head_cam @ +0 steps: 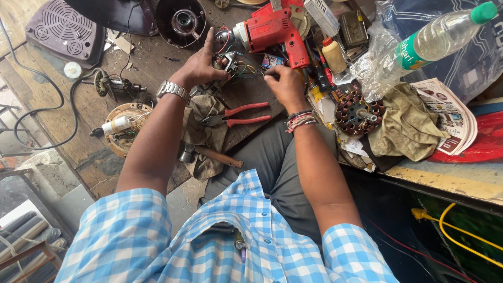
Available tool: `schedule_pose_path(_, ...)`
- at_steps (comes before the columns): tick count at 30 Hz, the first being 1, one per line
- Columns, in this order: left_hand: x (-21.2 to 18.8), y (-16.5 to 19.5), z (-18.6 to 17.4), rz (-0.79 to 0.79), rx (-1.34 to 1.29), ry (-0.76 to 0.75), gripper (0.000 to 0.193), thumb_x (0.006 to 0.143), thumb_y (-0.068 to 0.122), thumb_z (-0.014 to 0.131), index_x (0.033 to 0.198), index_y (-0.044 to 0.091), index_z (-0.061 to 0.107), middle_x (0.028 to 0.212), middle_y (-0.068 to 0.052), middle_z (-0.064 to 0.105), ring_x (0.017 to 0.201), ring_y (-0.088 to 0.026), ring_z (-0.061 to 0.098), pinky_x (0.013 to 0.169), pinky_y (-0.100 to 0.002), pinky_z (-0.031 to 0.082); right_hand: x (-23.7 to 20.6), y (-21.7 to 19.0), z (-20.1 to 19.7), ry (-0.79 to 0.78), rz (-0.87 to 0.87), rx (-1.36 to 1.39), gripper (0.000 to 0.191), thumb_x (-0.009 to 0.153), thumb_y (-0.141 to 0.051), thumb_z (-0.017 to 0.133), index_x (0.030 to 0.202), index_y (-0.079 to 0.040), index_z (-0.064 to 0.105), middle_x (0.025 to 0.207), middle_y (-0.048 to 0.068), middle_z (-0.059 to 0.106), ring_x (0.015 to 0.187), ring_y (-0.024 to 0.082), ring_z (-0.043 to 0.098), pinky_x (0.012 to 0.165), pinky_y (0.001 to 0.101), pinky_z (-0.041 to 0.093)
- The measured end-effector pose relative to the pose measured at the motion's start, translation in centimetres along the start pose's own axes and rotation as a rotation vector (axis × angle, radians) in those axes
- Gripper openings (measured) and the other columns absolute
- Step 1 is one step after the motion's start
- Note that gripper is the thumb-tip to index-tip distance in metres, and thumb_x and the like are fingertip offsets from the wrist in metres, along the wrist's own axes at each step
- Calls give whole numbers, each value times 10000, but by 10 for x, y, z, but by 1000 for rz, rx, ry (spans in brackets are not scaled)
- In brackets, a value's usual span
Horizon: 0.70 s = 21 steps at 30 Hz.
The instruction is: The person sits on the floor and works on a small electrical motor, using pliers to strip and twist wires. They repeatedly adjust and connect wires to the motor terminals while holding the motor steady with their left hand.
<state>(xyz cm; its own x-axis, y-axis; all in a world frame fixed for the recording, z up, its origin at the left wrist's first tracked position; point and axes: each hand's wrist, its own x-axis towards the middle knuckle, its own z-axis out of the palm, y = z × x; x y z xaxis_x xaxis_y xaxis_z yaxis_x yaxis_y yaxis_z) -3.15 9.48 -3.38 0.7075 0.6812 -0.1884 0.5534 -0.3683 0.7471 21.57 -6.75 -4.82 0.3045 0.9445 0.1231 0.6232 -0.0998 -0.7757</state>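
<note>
Head view: I look down on a cluttered wooden bench with my two forearms reaching out over it. My left hand wraps around a small wired part at the middle of the bench, fingers curled on it and the forefinger pointing straight up; a metal watch sits on that wrist. Coloured wires trail from the part toward my right hand, which is closed in a pinch just beside them. I think it grips a wire end or a thin tool, but the fingers hide it and I cannot tell which. Thread bands circle the right wrist.

Just beyond both hands lies a red drill, its handle pointing toward the right hand. Red-handled pliers rest on a dirty rag near my left forearm, and a hammer lies on the same rag closer to me. To the right of my right arm a motor winding sits beside a crumpled cloth, with a plastic bottle lying above them.
</note>
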Motion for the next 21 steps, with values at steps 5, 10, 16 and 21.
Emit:
schedule_pose_path(5, -1, 1, -4, 34, -84, -27, 1414, 707, 350, 917, 1635, 38, -103, 1537, -326, 469, 1467, -413, 434, 1215, -384, 329, -4, -13, 15, -58, -188, -27, 146, 874, -160, 774, 988, -68, 770, 935, 145, 767, 872, 310, 754, 782, 393, 587)
schedule_pose_path(10, -3, 4, -7, -21, -159, -58, 1410, 696, 334, 911, 1634, 44, -102, 1507, -281, 527, 1453, -361, 473, 1203, -361, 337, -3, -24, 30, -107, -107, 45, 230, 878, -183, 773, 1065, -51, 753, 920, 120, 785, 803, 234, 743, 691, 341, 571)
schedule_pose_path(16, -3, 2, -7, -34, -213, -60, 1404, 706, 293, 933, 1635, 45, -90, 1507, -265, 529, 1450, -332, 479, 1203, -350, 334, 1, -38, 48, -294, 577, 863, 202, 939, -262, 718, 1044, -91, 697, 703, 9, 652, 496, 54, 503, 402, 208, 360)
schedule_pose_path(21, -3, -2, -4, -15, -263, -46, 1389, 713, 247, 927, 1634, 43, -93, 1514, -251, 534, 1447, -312, 487, 1204, -347, 334, 8, -27, 47, -318, 656, 1265, 155, 934, -219, 764, 960, -121, 647, 699, -27, 579, 508, 53, 448, 416, 186, 304)
